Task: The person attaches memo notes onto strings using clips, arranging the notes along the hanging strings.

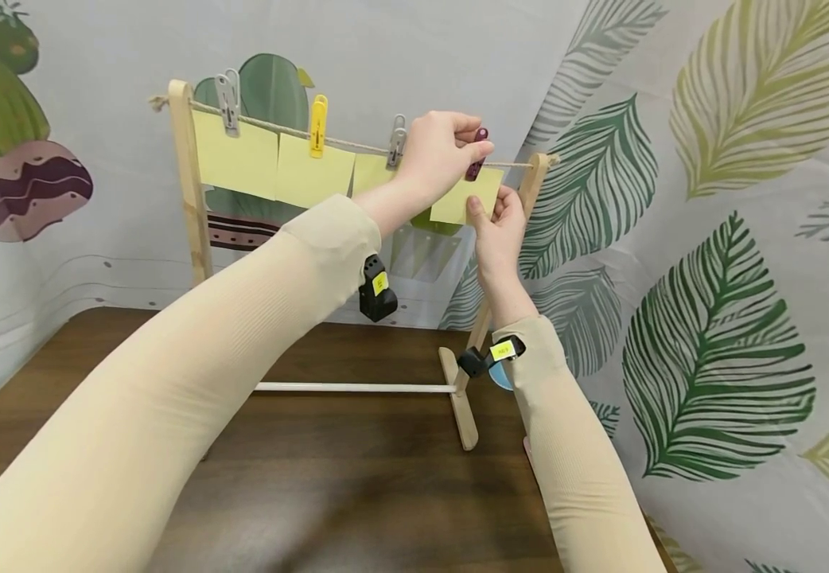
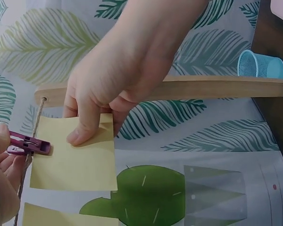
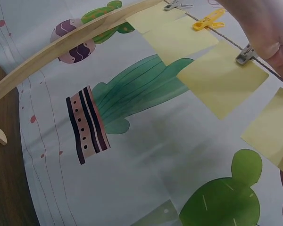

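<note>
A rope (image 1: 282,130) is strung between two wooden posts. My left hand (image 1: 429,159) pinches a purple clothespin (image 1: 475,169), whose jaws sit over the rope and the top edge of a yellow paper note (image 1: 457,203). Just below, my right hand (image 1: 500,239) holds this note's lower right corner between thumb and fingers. Farther left, more yellow notes (image 1: 237,163) hang from the rope, under a grey clothespin (image 1: 228,103), a yellow clothespin (image 1: 317,127) and another grey clothespin (image 3: 246,55). Part of the third note is hidden behind my left arm in the head view.
The left post (image 1: 188,175) and right post (image 1: 532,185) stand on a brown table (image 1: 357,477), joined low down by a white bar (image 1: 357,387). A blue mesh cup (image 2: 262,65) is beyond the right post. Patterned cloth hangs behind.
</note>
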Demonstrator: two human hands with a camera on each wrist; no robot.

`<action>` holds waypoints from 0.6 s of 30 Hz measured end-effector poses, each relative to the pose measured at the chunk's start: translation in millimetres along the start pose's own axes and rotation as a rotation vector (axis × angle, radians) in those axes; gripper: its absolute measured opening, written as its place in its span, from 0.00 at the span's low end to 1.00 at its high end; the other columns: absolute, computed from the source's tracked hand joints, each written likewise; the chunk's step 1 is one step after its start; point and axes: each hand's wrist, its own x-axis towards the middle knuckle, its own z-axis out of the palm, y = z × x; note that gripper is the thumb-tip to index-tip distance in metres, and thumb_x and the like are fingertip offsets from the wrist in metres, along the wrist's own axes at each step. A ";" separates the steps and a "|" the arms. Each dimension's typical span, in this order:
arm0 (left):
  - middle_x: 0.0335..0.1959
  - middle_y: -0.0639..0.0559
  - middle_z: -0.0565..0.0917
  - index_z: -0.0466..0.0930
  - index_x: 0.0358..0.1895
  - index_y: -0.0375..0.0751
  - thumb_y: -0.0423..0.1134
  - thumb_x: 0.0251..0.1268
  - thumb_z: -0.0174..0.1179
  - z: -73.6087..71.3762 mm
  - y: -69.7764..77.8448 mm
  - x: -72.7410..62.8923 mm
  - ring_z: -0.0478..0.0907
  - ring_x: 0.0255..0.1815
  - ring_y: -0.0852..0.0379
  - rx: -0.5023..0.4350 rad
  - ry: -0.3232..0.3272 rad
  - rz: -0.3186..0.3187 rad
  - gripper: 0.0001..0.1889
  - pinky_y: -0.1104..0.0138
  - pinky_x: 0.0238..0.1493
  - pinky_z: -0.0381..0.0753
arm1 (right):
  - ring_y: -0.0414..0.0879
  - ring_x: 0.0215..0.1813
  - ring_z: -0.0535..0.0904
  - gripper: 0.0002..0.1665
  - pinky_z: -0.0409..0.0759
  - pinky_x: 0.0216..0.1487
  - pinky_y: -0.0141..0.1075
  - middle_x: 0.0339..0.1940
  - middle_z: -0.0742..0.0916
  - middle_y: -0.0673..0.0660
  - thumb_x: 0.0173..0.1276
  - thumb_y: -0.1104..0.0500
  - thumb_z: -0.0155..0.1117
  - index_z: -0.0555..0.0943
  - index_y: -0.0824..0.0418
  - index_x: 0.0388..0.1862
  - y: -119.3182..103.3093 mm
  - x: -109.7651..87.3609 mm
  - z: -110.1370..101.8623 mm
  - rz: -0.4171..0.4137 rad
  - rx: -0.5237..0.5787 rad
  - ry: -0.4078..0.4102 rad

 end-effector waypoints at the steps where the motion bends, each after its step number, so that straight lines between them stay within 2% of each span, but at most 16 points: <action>1: 0.60 0.52 0.82 0.74 0.66 0.42 0.42 0.68 0.62 -0.5 0.2 -0.4 0.81 0.57 0.62 -0.003 -0.004 -0.004 0.24 0.76 0.55 0.78 | 0.38 0.40 0.81 0.13 0.79 0.46 0.28 0.38 0.82 0.51 0.69 0.70 0.59 0.72 0.70 0.51 0.5 0.0 -0.1 0.003 0.004 -0.001; 8: 0.63 0.51 0.80 0.71 0.68 0.42 0.43 0.66 0.64 -3.3 3.5 -6.5 0.80 0.59 0.63 -0.029 -0.020 -0.005 0.28 0.76 0.56 0.77 | 0.38 0.40 0.80 0.12 0.79 0.46 0.28 0.38 0.82 0.53 0.69 0.69 0.60 0.72 0.68 0.50 2.7 -2.3 -1.4 0.002 0.016 -0.014; 18: 0.65 0.50 0.77 0.70 0.69 0.41 0.41 0.66 0.63 -6.3 3.1 -17.1 0.77 0.63 0.61 -0.070 0.028 0.038 0.28 0.78 0.58 0.74 | 0.37 0.36 0.79 0.11 0.78 0.40 0.27 0.36 0.82 0.51 0.69 0.70 0.59 0.72 0.68 0.49 8.5 -5.4 -3.8 -0.009 0.041 -0.007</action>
